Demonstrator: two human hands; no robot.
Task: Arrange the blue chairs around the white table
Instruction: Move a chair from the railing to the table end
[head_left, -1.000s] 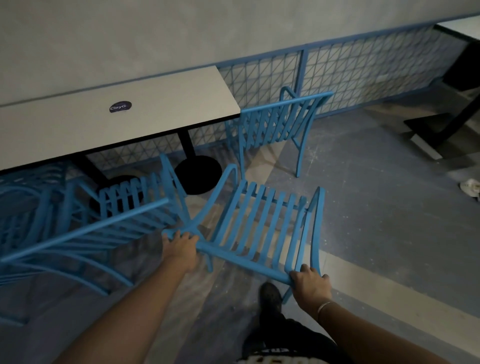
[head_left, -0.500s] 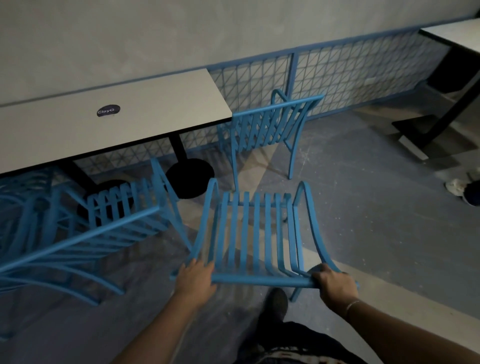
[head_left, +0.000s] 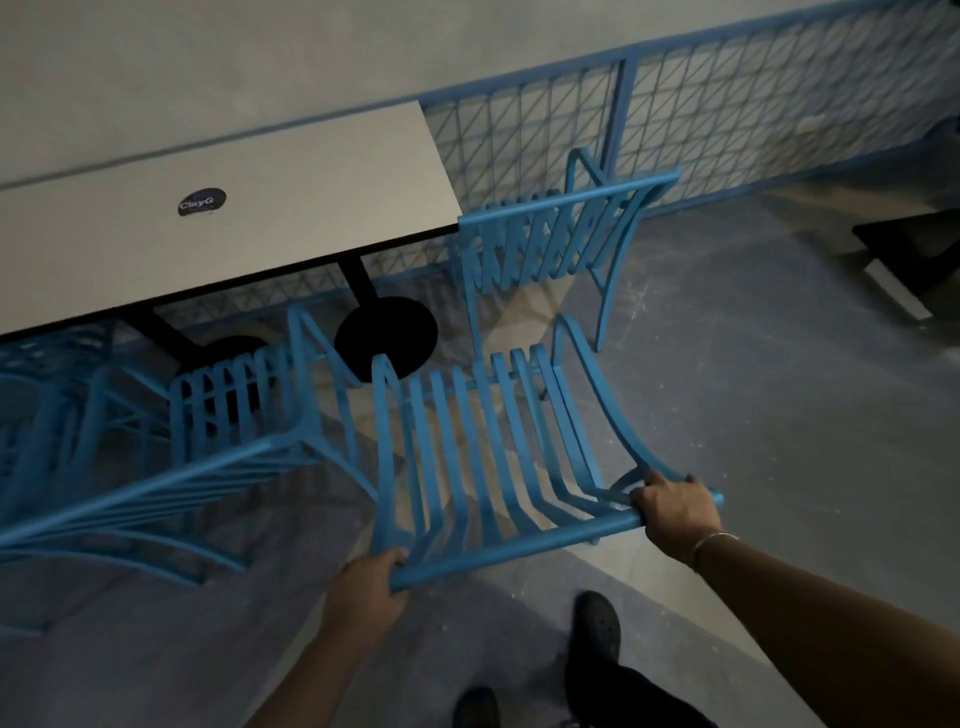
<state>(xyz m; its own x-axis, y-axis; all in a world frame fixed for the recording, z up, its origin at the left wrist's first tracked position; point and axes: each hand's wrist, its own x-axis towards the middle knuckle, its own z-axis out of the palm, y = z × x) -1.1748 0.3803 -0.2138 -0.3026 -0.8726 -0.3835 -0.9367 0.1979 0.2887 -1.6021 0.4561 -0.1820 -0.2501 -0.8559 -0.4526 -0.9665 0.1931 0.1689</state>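
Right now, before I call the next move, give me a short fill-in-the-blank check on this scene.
1. The left hand and right hand grip the top rail of a chair coloured ____.
2. The dark oval sticker lies ____ the white table.
3. The round bases under that table are coloured ____.
4. The thin bracelet is on the ____ wrist.
Missing words: blue; on; black; right.
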